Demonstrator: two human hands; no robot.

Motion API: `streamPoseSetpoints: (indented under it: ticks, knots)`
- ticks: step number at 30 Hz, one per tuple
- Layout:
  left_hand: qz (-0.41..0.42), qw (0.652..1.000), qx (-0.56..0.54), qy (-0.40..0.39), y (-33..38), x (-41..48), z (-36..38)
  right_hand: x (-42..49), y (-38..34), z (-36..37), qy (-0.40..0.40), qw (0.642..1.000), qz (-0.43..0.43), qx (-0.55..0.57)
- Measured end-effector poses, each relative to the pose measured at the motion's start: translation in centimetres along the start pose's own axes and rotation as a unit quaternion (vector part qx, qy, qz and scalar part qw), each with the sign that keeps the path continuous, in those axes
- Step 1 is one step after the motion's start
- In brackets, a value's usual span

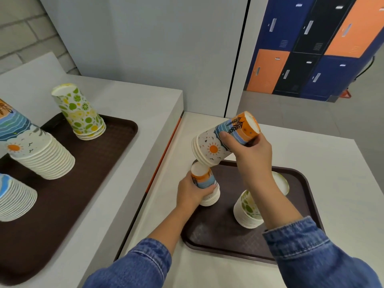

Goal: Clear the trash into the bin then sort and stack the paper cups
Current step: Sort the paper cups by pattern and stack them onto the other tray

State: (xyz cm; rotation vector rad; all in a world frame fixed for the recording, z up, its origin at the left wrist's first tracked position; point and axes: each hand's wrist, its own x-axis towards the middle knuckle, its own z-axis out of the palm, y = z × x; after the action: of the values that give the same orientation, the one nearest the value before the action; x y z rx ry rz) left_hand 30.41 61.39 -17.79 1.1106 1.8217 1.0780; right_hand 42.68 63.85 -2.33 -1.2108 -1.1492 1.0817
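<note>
My right hand [252, 151] grips a short stack of upside-down sun-pattern cups [223, 138], tilted above the near brown tray [218, 244]. Its rims hang just over a second sun-pattern stack [204, 185], which stands upside down on the tray's left side with my left hand [190, 193] wrapped around it. A stack of green-and-yellow citrus cups [247, 210] stands upside down on the same tray, partly behind my right forearm. A single cup [281, 182] lies near the tray's far right corner.
On the raised counter to the left, a second brown tray [99, 163] carries a citrus stack [80, 113], a tall sun-pattern stack [31, 146] and another stack [14, 196] at the left edge. Lockers [311, 48] stand at the back right.
</note>
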Motion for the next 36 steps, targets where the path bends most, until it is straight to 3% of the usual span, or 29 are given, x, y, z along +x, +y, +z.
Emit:
streamPoseSetpoints:
  ticks: [5, 12, 16, 21, 32, 36]
  knots:
    - [0.013, 0.989, -0.095, 0.11, 3.6, -1.0, -5.6, -0.4, -1.7, 1.6, -0.029, 0.995, 0.022, 0.087]
    - [0.05, 0.957, -0.098, 0.269, 8.8, -3.5, -20.4, -2.6, -3.8, 6.7, -0.114, 0.972, 0.073, 0.193]
    - [0.132, 0.922, -0.062, 0.36, 13.9, -6.6, -29.0, -3.9, -5.0, 9.7, -0.162, 0.956, 0.089, 0.227]
    - [0.207, 0.888, 0.006, 0.412, 19.1, -6.1, -38.2, -5.0, -6.5, 13.9, -0.198, 0.95, 0.084, 0.225]
    - [0.043, 0.911, 0.164, 0.376, 15.0, -0.3, -40.5, -3.7, -10.7, 21.1, -0.218, 0.956, 0.005, 0.194]
    - [-0.031, 0.926, 0.151, 0.346, 10.8, 0.2, -38.7, -3.4, -13.5, 24.5, -0.242, 0.951, -0.054, 0.186]
